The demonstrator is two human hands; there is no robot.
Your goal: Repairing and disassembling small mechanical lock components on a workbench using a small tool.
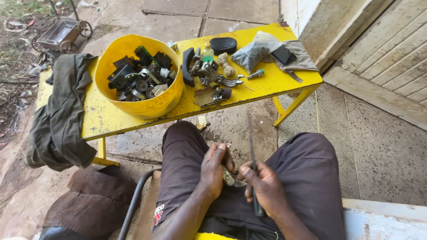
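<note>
Yellow paint covers the low desk [106, 120] in front of the seated person, and everything else can be placed from it. Just below its near edge, over the person's lap, the left hand [214, 171] is curled shut around a small metal part [230, 178], pinching it firmly; this looks like a way to keep it steady against the knee. The right hand [266, 186] is closed around the handle of a slim file [252, 166], whose blade rises past the part towards the desk, an angle that seems suited to working the part's edge. On the desk's left half sits a yellow plastic bowl [155, 104], filled with black and silver mechanical pieces heaped loosely together. Beside the bowl, near the desk's middle, lies a cluster of loose metal parts [209, 73], along with a ball of twine [226, 64] and a small green-tinted bottle [207, 52]. Towards the desk's right end rests a clear plastic bag [253, 53] holding dark small items that cannot be made out. A dark green cloth [62, 115] hangs over the desk's left end.
</note>
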